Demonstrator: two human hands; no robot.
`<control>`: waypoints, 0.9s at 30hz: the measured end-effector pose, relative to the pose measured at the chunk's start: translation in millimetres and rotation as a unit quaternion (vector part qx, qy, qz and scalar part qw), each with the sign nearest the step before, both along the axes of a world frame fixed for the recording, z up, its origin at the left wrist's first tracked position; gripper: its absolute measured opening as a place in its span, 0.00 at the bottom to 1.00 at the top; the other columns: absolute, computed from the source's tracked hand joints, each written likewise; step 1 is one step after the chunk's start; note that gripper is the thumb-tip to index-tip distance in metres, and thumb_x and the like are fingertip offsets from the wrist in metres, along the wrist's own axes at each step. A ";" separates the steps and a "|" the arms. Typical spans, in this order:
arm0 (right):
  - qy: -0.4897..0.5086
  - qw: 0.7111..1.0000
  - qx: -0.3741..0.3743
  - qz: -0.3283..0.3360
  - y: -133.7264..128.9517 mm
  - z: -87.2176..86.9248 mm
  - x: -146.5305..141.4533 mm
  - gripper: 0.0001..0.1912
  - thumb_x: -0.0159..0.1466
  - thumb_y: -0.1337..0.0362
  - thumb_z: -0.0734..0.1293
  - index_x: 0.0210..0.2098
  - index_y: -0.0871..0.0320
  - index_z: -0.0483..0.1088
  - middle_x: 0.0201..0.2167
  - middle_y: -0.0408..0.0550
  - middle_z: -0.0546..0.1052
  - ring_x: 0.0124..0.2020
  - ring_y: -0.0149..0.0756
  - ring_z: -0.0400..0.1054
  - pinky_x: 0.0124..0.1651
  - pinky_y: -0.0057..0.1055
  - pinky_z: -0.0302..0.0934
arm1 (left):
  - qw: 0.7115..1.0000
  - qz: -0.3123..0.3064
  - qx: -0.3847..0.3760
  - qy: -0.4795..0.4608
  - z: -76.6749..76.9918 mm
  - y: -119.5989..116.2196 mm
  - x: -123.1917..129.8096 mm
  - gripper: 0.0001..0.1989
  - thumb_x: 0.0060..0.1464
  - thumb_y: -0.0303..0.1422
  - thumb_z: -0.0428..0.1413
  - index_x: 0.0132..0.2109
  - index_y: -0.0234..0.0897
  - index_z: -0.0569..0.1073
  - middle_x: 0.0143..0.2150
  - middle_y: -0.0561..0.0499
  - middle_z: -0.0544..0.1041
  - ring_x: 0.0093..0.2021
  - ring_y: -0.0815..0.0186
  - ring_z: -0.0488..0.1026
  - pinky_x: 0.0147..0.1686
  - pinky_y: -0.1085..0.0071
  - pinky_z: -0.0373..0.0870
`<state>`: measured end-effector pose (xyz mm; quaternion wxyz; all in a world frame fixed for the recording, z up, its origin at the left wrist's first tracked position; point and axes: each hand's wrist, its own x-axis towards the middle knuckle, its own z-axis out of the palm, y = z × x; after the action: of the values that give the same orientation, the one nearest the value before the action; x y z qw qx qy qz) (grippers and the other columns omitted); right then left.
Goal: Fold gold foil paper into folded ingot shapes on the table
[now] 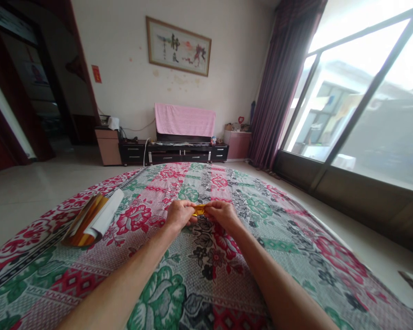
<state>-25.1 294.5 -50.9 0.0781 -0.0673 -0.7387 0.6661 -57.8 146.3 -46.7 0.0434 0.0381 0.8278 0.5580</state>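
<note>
A small piece of shiny gold foil paper (200,210) is stretched between my two hands, above the middle of the flowered cloth. My left hand (181,213) pinches its left end, and my right hand (223,212) pinches the right end. The fingertips cover both ends, so its full shape is hidden. To the left on the cloth lie curled sheets of gold foil paper (86,229), with a rolled white sheet (106,213) among them.
The patterned cloth (151,188) covers the wide surface before me. Beyond it, a low black cabinet (189,153) stands against the wall, with a pink cloth (186,119) draped over something on top. A glass door (330,114) and purple curtain (277,91) are on the right.
</note>
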 end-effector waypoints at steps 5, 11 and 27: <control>-0.039 0.999 -0.021 0.013 0.9 7.7 4.1 0.04 0.54 0.71 0.66 0.25 0.58 0.72 0.17 0.39 0.74 0.19 0.25 0.68 0.22 0.18 0.61 | 0.999 -0.032 -0.012 -0.012 6.2 -2.7 3.4 0.17 0.47 0.32 0.53 0.45 0.32 0.75 0.28 0.45 0.79 0.23 0.65 0.77 0.13 0.83 0.62; -0.043 0.999 0.012 0.018 2.4 12.3 5.5 0.05 0.55 0.69 0.66 0.32 0.59 0.72 0.22 0.43 0.76 0.23 0.28 0.71 0.23 0.20 0.63 | 0.998 -0.045 -0.034 -0.010 4.8 -5.1 0.1 0.18 0.51 0.36 0.51 0.47 0.33 0.74 0.29 0.45 0.79 0.22 0.66 0.76 0.14 0.82 0.62; 0.040 0.962 0.271 0.014 20.3 -14.5 -8.5 0.20 0.51 0.70 0.63 0.43 0.54 0.71 0.18 0.38 0.73 0.15 0.26 0.63 0.17 0.19 0.54 | 0.995 -0.045 -0.090 -0.022 5.6 -13.1 -4.6 0.23 0.53 0.45 0.46 0.40 0.31 0.75 0.17 0.48 0.74 0.12 0.69 0.67 0.10 0.79 0.55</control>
<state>-33.6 314.7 -65.4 0.1140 -0.0065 -0.8888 0.4439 -62.4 133.2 -41.1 0.0899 0.0591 0.8708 0.4796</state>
